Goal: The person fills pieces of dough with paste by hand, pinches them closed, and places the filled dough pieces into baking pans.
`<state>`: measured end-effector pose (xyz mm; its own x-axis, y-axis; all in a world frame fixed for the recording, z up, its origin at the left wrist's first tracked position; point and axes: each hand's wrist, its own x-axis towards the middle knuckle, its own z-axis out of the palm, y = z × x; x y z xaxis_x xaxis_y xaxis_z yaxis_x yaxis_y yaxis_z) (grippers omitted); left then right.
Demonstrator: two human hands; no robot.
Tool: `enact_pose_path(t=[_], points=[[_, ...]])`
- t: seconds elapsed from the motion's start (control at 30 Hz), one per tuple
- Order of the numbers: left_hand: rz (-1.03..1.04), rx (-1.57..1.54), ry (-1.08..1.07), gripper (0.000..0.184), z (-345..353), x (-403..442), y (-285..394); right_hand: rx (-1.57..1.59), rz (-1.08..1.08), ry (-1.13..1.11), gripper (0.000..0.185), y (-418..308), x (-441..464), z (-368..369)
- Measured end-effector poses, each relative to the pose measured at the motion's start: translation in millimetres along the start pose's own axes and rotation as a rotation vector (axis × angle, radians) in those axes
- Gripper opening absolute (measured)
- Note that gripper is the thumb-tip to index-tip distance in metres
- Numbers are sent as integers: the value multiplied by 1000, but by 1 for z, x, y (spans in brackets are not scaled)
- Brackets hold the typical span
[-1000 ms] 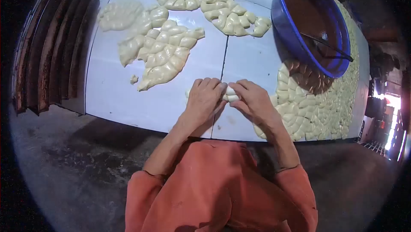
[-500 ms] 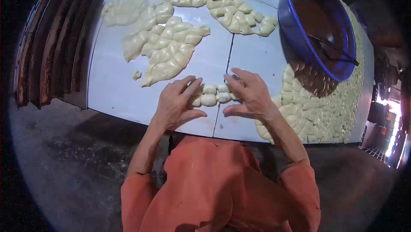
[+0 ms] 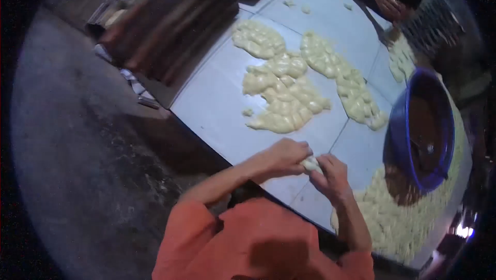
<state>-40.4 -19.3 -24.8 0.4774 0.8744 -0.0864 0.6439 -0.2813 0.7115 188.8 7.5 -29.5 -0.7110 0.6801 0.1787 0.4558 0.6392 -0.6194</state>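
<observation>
Both my hands are closed around a small cluster of pale dough pieces (image 3: 311, 164) just above the near part of the white tiled table (image 3: 217, 119). My left hand (image 3: 289, 157) grips its left end, and my right hand (image 3: 331, 176) grips the right end. Only the middle of the dough shows between them; the rest is hidden by my fingers. Beyond my hands lies a large sheet of joined dough pieces (image 3: 289, 101), with a small loose scrap (image 3: 248, 112) at its left.
A blue basin (image 3: 400, 119) of brown contents, with a dark stick or handle in it, stands at the right. Many small dough pieces (image 3: 380, 215) cover the table's right side. Dark stacked trays (image 3: 175, 26) are at the left. Another person's hand (image 3: 387, 5) is at the far edge.
My hands have closed on the dough row, which lay on the table between my open fingers before. The view has turned left, bringing the trays and another person into sight.
</observation>
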Motion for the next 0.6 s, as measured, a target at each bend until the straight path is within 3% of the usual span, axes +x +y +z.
enact_pose_path(t=[0.07, 0.17, 0.23, 0.27, 0.4, 0.47, 0.6], points=[[-56, -152, 3, 36, -12, -3, 9, 25, 26, -52, 26, -7, 2, -6], [-94, -249, 8, 31, -22, -16, 18, 361, 347, -128, 26, -47, 14, -23], [16, -200, 23, 33, -30, -27, 10, 496, 503, -243, 32, -57, 29, -33], [85, -185, 26, 34, -31, -29, -5, 303, 195, -250, 35, -12, 24, -10], [93, -55, -14, 36, -101, -63, -8, 349, 144, -273, 35, -66, 82, -21], [197, 84, 133, 35, -148, -91, -8, 335, 71, -261, 35, -103, 124, -24], [182, 314, 156, 33, -273, -160, -8, 384, -252, -179, 39, -187, 230, -16]])
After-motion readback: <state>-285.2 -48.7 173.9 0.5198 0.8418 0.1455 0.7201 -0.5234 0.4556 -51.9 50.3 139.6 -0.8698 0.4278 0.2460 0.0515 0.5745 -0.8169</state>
